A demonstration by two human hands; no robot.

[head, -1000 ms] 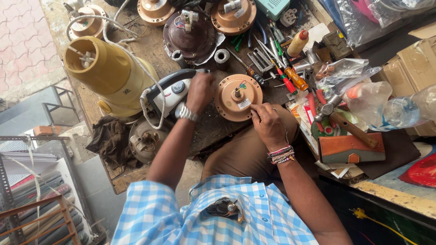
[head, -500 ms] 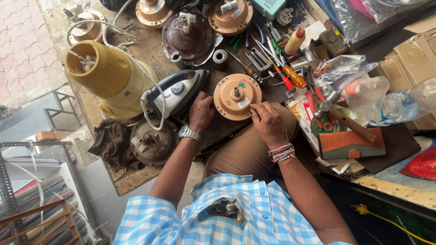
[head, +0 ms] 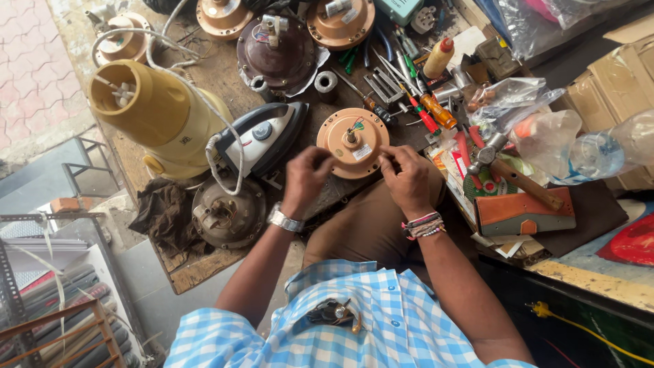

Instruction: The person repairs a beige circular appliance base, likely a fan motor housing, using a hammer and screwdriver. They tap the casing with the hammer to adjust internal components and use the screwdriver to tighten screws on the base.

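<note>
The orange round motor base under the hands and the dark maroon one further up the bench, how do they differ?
The orange base is light orange with a pale label on top; the maroon base is dark brown-red with a white plug-like part. Both the left hand and the right hand touch the orange base's near edge; nothing touches the maroon base. The orange base looks smaller. Both are round domes, each with wires at the centre.

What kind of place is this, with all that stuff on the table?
Probably a small appliance repair shop. Round orange-brown motor housings lie opened on the worn wooden workbench, beside a black-and-white clothes iron and orange-handled screwdrivers.
</note>
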